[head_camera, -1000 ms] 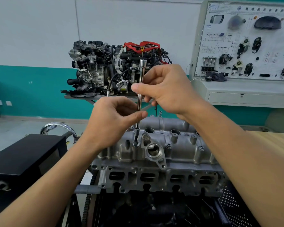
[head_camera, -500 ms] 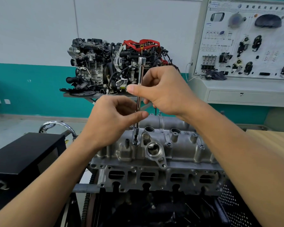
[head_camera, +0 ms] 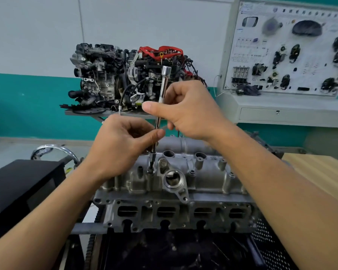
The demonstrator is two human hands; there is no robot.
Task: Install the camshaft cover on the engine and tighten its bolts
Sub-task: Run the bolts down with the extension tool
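Note:
A grey aluminium camshaft cover (head_camera: pixel 207 178) sits on top of the engine (head_camera: pixel 176 213) right below me. A long chrome extension bar (head_camera: pixel 165 82) with a socket (head_camera: pixel 151 166) stands nearly upright on a bolt near the cover's left middle. My left hand (head_camera: pixel 123 145) pinches the bar's lower part between thumb and fingers. My right hand (head_camera: pixel 185 110) pinches the bar higher up, thumb pointing left. The bolt itself is hidden under the socket.
A second engine (head_camera: pixel 129 78) on a stand is behind, against the teal and white wall. A training board (head_camera: pixel 289 49) with car parts hangs at the right. A black box (head_camera: pixel 18 184) is at the left, a wooden table (head_camera: pixel 320 172) at the right.
My right thumb has slid a little to the left along the bar and the fingers have shifted, as the bar is turned. The view has drifted slightly; the bar stays on the same bolt.

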